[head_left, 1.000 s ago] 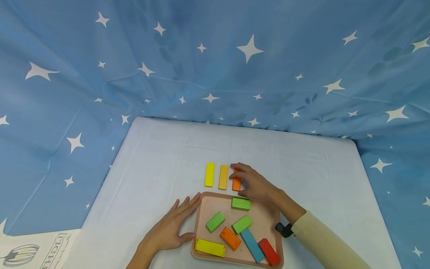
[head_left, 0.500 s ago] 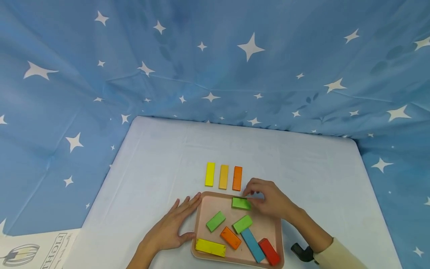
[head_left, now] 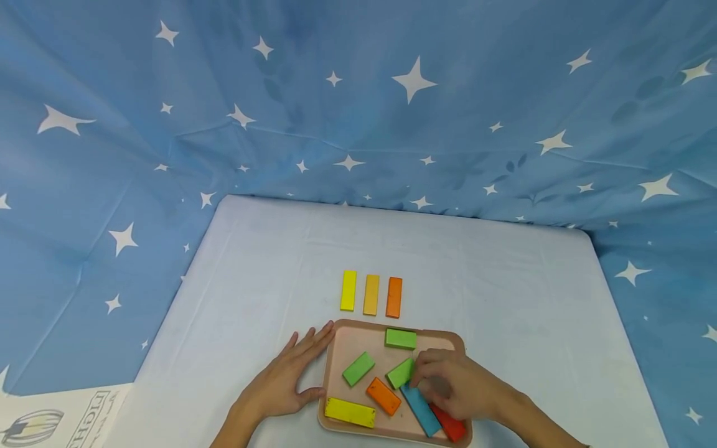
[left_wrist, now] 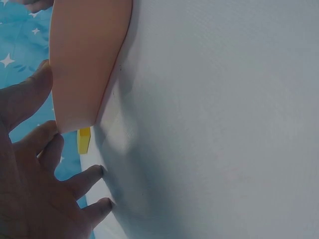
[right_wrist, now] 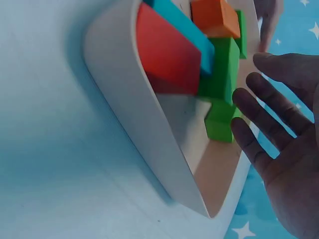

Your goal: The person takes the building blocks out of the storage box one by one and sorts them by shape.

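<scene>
My left hand (head_left: 282, 387) lies spread at the left side of the pink tray (head_left: 358, 336); in the left wrist view its thumb and a finger touch the tray's rim. Over the right part of the tray is my right hand (head_left: 465, 384), its fingers bent loosely beside a green block (head_left: 399, 374). The right wrist view shows nothing held by that hand (right_wrist: 294, 139), with a gap between fingertips and green block (right_wrist: 219, 69). Below it lie a blue block (head_left: 420, 409) and a red block (head_left: 448, 428), which the hand partly covers in the head view.
Also in the tray are two green blocks (head_left: 400, 338), an orange block (head_left: 383, 396) and a yellow block (head_left: 350, 412). Beyond it stand a yellow block (head_left: 348, 290), a light orange block (head_left: 371, 295) and an orange block (head_left: 394, 297) in a row on the white table (head_left: 504, 286).
My right hand has left the orange block in the row and moved back toward me, over the tray's green and blue blocks. The left hand has stayed in place.
</scene>
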{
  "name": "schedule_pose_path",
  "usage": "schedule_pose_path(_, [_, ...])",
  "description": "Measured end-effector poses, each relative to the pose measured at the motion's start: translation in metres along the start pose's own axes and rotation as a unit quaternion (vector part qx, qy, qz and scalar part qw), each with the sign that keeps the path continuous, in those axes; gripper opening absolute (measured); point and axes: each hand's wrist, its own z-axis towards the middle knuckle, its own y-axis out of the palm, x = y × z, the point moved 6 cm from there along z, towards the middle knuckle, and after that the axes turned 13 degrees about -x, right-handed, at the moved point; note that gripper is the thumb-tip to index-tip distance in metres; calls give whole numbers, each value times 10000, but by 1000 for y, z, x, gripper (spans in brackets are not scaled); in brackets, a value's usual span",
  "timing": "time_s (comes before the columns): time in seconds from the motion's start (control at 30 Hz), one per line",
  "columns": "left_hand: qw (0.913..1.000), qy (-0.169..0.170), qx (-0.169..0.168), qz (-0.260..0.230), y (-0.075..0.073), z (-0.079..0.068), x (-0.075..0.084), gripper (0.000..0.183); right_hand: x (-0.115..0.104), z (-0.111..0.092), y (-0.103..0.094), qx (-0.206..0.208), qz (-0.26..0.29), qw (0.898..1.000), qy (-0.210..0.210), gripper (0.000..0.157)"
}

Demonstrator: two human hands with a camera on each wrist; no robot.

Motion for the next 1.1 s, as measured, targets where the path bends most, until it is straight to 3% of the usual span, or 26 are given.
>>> schedule_pose_path(0.17, [10000, 36, 5, -26, -1, 0, 0, 108, -6, -6, 12, -186, -28, 9997, -126, 44])
schedule_pose_path(0.47, [10000, 19, -16, -74, -1, 0, -1, 108, -14, -12, 25, 205, -1042, 9932, -477, 61])
schedule_pose_path(0.63, [10000, -1, -11, -94, -1, 0, -1, 109, -14, -14, 33, -41, -1234, 9911, -494, 63])
schedule_pose_path(0.93, [9999, 36, 9, -128, 0, -1, -1, 108, -9, -11, 43, -520, -1233, 9909, -169, 71])
schedule_pose_path(1.1, [9999, 46, 17, -107, 1, 0, -1, 108, -11, -7, 49, -550, -1692, 9836, -313, 77])
